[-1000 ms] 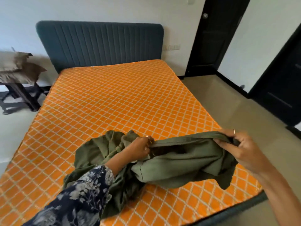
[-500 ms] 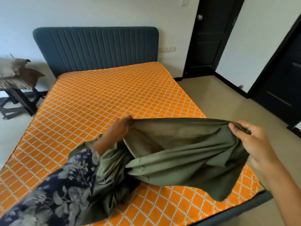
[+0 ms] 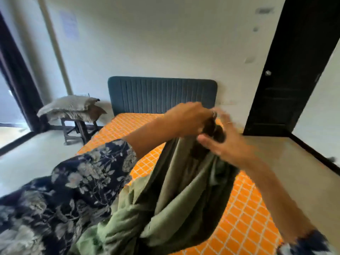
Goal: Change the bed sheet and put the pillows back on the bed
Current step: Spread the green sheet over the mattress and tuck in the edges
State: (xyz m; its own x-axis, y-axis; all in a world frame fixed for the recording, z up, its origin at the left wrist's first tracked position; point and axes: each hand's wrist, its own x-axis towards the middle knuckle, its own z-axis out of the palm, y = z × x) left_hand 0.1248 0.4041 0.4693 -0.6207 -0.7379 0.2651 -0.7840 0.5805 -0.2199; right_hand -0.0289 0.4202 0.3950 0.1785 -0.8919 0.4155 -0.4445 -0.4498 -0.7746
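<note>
An olive green bed sheet (image 3: 176, 196) hangs bunched from my raised hands over the orange mattress (image 3: 244, 214) with its white diamond pattern. My left hand (image 3: 189, 118) grips the sheet's top edge in a fist. Right beside it my right hand (image 3: 226, 142) is blurred, fingers spread, touching the gathered cloth; its hold is unclear. The sheet's lower folds lie on the mattress by my floral sleeve. Grey and brown pillows (image 3: 71, 107) are stacked on a dark stool at the bed's left.
A teal padded headboard (image 3: 161, 94) stands against the white wall. A black door (image 3: 287, 74) is at the right, with bare floor (image 3: 294, 173) beside the bed. A dark curtain (image 3: 20, 80) and window are at the far left.
Both hands rose from low over the mattress to head height and came together, lifting the sheet so it hangs. The view tilted up toward the wall.
</note>
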